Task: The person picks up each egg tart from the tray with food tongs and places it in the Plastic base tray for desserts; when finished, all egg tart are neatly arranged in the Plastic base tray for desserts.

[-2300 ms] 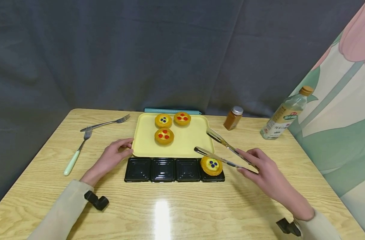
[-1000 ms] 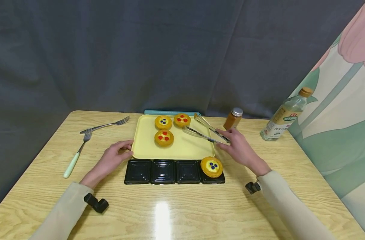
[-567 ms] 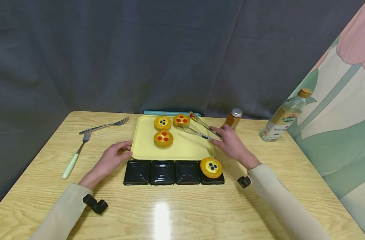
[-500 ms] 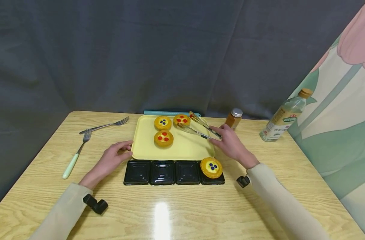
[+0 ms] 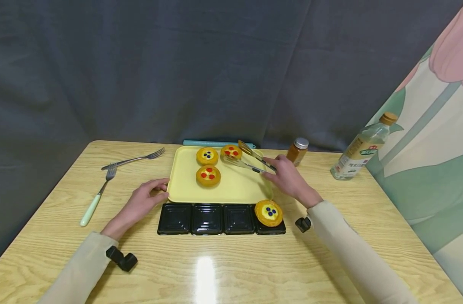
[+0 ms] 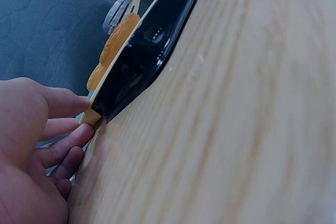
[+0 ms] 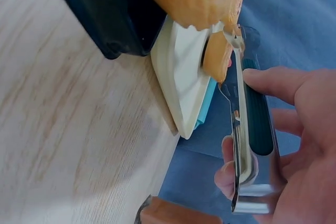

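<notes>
Wood table carries yellow tray, black four-section container along the tray's near edge. Left hand pinches the tray's left rim; right hand grips metal tongs, tips straddling the rear red-dotted tart on the tray, contact unclear. One blue-dotted tart sits in the container's rightmost section.

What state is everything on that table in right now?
Tongs: in right hand, tips apart at rear red-dotted tart
Yellow tray: holding three tarts
Black tray: one of four compartments filled
Left hand: touching yellow tray
Bottle: standing, capped
Jar: lid on
Forks: lying flat
</notes>
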Motion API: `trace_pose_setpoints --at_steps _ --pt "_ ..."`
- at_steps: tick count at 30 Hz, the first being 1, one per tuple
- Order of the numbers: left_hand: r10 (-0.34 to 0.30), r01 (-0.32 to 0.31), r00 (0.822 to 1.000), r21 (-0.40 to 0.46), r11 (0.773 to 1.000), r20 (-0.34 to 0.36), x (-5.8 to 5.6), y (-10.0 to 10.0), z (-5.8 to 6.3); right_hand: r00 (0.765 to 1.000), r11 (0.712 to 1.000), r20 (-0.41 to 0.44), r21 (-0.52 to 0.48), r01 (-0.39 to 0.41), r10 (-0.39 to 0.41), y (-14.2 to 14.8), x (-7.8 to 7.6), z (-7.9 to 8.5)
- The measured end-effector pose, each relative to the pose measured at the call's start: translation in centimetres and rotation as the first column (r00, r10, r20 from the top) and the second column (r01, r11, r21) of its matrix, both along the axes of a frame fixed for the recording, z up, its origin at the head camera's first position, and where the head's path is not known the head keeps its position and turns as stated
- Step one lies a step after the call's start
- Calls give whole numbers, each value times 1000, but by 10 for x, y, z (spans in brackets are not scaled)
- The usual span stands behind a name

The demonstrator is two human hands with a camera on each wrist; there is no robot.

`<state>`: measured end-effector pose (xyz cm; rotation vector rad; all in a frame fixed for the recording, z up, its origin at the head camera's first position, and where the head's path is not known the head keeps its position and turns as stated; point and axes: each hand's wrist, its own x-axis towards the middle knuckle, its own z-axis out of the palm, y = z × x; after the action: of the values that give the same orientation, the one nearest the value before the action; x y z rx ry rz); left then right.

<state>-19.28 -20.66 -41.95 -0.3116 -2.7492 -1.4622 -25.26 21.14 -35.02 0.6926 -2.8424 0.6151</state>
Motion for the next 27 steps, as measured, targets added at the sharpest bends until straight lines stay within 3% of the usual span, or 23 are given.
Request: trace_pose_setpoints --at_steps 27 --pt "-2 2 1000 -10 1000 -11 0 -1 0 1000 1000 -30 -13 7 -7 5 9 -1"
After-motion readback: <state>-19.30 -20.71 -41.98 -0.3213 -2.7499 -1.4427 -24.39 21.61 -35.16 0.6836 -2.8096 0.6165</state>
